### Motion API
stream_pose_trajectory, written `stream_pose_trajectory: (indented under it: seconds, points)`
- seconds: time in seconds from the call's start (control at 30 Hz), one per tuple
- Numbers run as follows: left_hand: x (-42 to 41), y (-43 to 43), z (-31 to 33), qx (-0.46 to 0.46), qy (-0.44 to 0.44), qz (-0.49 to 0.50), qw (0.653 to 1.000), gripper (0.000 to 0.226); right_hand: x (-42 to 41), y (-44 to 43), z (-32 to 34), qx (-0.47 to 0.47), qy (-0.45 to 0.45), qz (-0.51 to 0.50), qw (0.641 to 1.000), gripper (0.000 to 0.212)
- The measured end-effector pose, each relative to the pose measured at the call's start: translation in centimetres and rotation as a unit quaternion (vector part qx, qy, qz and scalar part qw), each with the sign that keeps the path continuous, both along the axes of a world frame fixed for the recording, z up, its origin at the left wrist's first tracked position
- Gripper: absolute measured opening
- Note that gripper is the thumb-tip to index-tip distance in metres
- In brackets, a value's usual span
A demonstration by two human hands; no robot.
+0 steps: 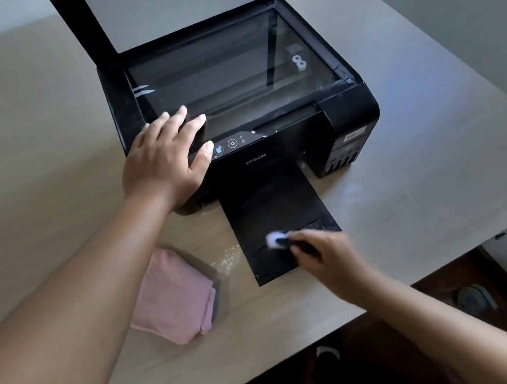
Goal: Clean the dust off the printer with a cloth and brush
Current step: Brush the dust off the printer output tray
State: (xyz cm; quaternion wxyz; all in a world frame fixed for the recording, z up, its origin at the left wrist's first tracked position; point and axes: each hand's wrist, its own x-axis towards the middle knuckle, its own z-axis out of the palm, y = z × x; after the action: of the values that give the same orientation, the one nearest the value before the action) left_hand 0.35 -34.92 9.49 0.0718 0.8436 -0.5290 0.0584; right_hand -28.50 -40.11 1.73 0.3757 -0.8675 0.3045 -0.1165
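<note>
The black printer [242,119] sits mid-table with its scanner lid [165,4] propped upright; a hard shove could likely knock that lid shut or skid the machine. The left hand [165,163] lies flat on its front left corner, fingers spread and gripping nothing. The pulled-out output tray [270,216] might flex under heavy strokes from the brush [283,242], pinched in the blurred right hand [323,252]. The folded pink cloth [176,298] lies beside the tray, near swept dust [228,259]. The table [415,197] is pale wood grain against grey walls
</note>
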Motion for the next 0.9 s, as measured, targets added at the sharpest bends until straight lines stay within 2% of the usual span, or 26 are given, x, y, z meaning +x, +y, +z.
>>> stream_pose_trajectory:
  seconds: [0.07,0.13,0.2,0.27,0.3,0.33,0.43,0.47,0.5,0.53,0.6,0.67,0.7,0.8,0.9]
  points:
    - [0.0,0.1,0.0,0.003,0.004,-0.003,1.0,0.059,-0.7,-1.3,0.4,-0.01,0.02,-0.121,0.992,0.024]
    - [0.1,0.0,0.0,0.002,0.006,-0.003,1.0,0.059,-1.6,-1.7,0.6,-0.07,0.043,-0.177,0.981,0.021]
    - [0.1,0.1,-0.1,0.001,0.008,-0.003,1.0,0.059,-1.5,-0.3,0.9,-0.097,0.044,-0.119,0.987,0.023]
    - [0.1,0.1,-0.2,0.004,0.009,-0.007,1.0,0.059,-1.4,1.9,0.6,-0.048,0.037,-0.009,0.998,0.026]
    - [0.2,0.1,-0.2,0.006,0.011,-0.008,1.0,0.059,-1.6,2.4,0.5,-0.023,0.032,0.018,0.999,0.026]
    - [0.2,0.1,-0.2,0.008,0.013,-0.01,1.0,0.059,-1.7,2.3,0.5,-0.018,0.017,0.004,1.0,0.027]
    - [0.4,0.0,-0.3,0.017,0.015,-0.016,1.0,0.059,-2.8,0.6,1.3,-0.056,0.016,-0.213,0.975,0.025]
    - [0.4,0.0,-0.3,0.018,0.014,-0.018,1.0,0.059,-3.1,0.2,1.4,-0.067,0.036,-0.266,0.961,0.025]
    - [0.5,0.0,-0.4,0.022,0.011,-0.018,1.0,0.06,-3.1,0.3,1.3,-0.078,0.053,-0.273,0.957,0.024]
    - [0.7,0.1,-0.3,0.023,0.01,-0.014,1.0,0.06,-2.6,0.9,1.5,-0.087,0.062,-0.237,0.966,0.024]
    - [0.8,0.1,-0.4,0.028,0.012,-0.006,1.0,0.06,-1.5,3.0,1.3,-0.083,0.048,-0.1,0.99,0.026]
    - [0.5,0.1,-0.7,0.038,0.011,-0.006,0.999,0.06,-1.1,4.6,0.9,-0.075,0.047,-0.014,0.996,0.026]
    - [0.5,0.1,-0.6,0.044,0.014,-0.008,0.999,0.06,-0.8,4.5,0.6,-0.086,0.044,-0.027,0.995,0.028]
    - [2.0,1.5,0.4,0.043,0.021,0.006,0.999,0.062,0.4,3.6,0.6,-0.091,0.032,-0.168,0.981,0.035]
    - [3.1,3.1,1.2,0.039,0.024,-0.017,0.999,0.06,2.3,5.2,1.0,-0.107,0.024,-0.092,0.99,0.033]
